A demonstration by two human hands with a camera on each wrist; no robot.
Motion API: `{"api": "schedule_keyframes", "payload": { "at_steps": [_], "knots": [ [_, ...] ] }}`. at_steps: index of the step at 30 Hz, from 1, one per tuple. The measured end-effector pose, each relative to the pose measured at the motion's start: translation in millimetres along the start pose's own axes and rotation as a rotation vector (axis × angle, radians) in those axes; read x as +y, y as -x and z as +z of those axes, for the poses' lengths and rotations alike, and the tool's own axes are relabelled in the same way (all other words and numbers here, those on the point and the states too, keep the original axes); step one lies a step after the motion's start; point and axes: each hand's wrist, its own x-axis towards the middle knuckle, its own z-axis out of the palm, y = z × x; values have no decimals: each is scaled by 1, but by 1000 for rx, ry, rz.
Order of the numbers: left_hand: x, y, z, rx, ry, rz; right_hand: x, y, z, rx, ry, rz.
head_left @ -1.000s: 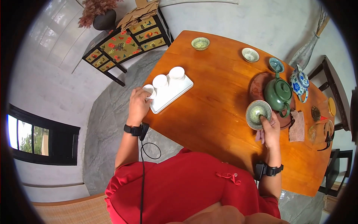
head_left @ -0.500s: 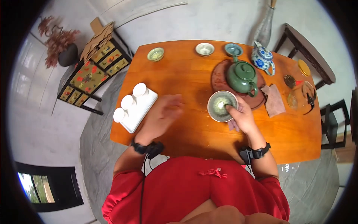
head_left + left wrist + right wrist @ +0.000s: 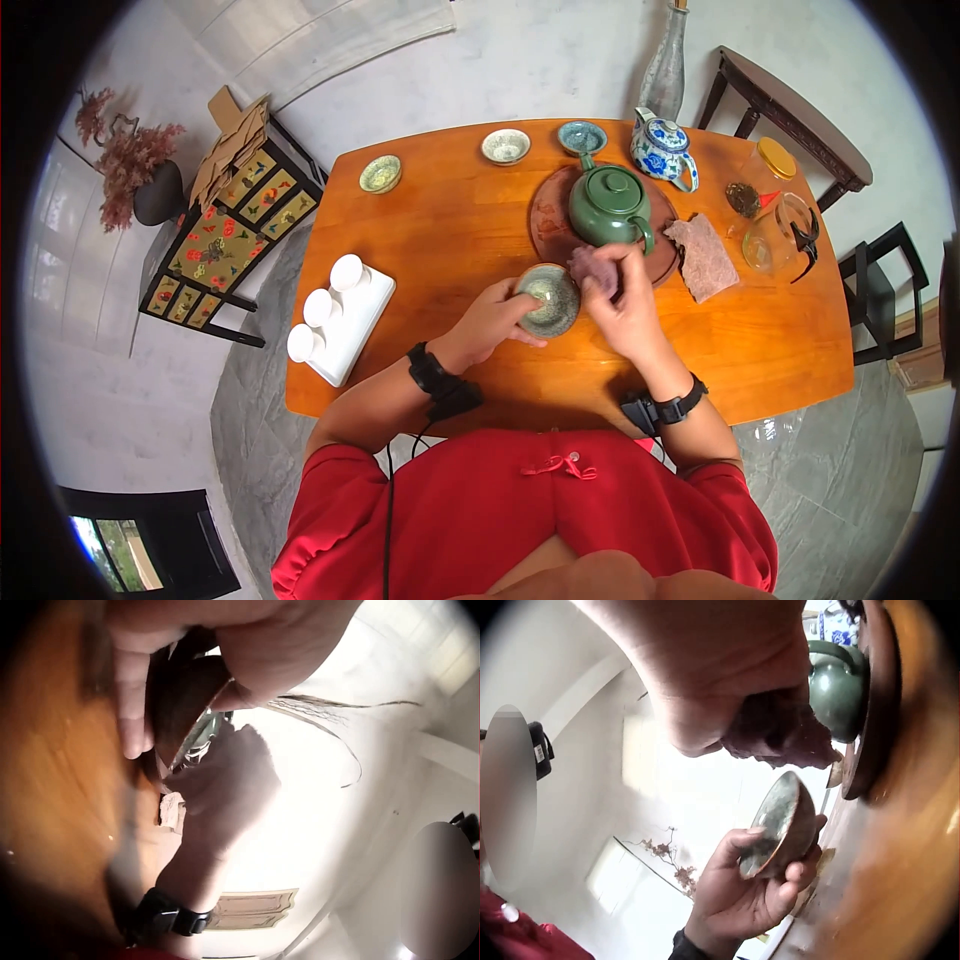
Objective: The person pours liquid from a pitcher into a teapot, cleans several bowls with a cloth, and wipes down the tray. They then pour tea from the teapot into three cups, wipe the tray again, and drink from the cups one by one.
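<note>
My left hand (image 3: pixel 490 322) grips a small grey-green speckled tea bowl (image 3: pixel 556 305), thumb inside the rim and fingers beneath. In the right wrist view the bowl (image 3: pixel 786 817) is tilted, its inside turned toward the other hand. Just right of the bowl, my right hand (image 3: pixel 628 312) pinches a crumpled purple cloth (image 3: pixel 594 270). The same cloth (image 3: pixel 780 731) bulges below the fist in the right wrist view. Behind the right hand stands a green teapot (image 3: pixel 608 205) on a round reddish-brown tray (image 3: pixel 546 215). The left wrist view is dim, with the bowl's edge partly hidden by fingers.
Three white cups on a white tray (image 3: pixel 350 352) stand at the table's left. Along the back are a yellow-green bowl (image 3: pixel 380 174), a white bowl (image 3: pixel 506 146), a blue bowl (image 3: pixel 582 138) and a blue-and-white teapot (image 3: pixel 664 148). A pinkish cloth (image 3: pixel 706 258) and glass pitcher (image 3: pixel 768 246) lie right.
My left hand has left the white cup on the tray, moved right and taken the bowl from the right hand. The right hand now holds only the purple cloth, raised beside the bowl.
</note>
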Motion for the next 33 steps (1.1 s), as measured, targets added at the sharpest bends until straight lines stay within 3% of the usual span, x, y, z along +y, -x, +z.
{"api": "schedule_keyframes", "payload": {
  "at_steps": [2, 4, 6, 7, 11, 12, 13, 17, 19, 22, 27, 32, 33],
  "knots": [
    [3, -3, 7, -17, -45, 45, -21, 0, 3, -230, 465, -393],
    [8, -6, 16, -35, -96, 92, -9, 1, 5, -249, 538, -407],
    [14, -6, 27, 102, -289, 312, -5, 3, 2, -334, 655, -365],
    [19, -5, 27, 203, -627, 504, -7, 5, 4, -339, 620, -388],
    [27, -19, 13, 214, -488, 461, -6, 0, -5, -476, 311, -214],
    [30, -26, 2, 239, -290, 371, -6, -2, -8, -473, 307, -220],
    [35, -34, -9, 261, -92, 282, -6, -4, -12, -453, 356, -244],
    [79, -72, -70, 436, -30, 411, -3, -5, -15, -331, 523, -297],
    [97, -100, -110, 527, 11, 293, -7, -5, -15, -307, 546, -334],
    [104, -141, -162, 531, 63, 288, -7, -5, -16, -279, 575, -372],
    [95, -171, -196, 668, 41, 306, -3, -8, -22, -265, 620, -360],
    [94, -154, -170, 867, -132, 289, -3, -9, -24, -265, 629, -334],
    [92, -152, -166, 981, -223, 326, -3, -9, -24, -266, 625, -329]
  ]
}}
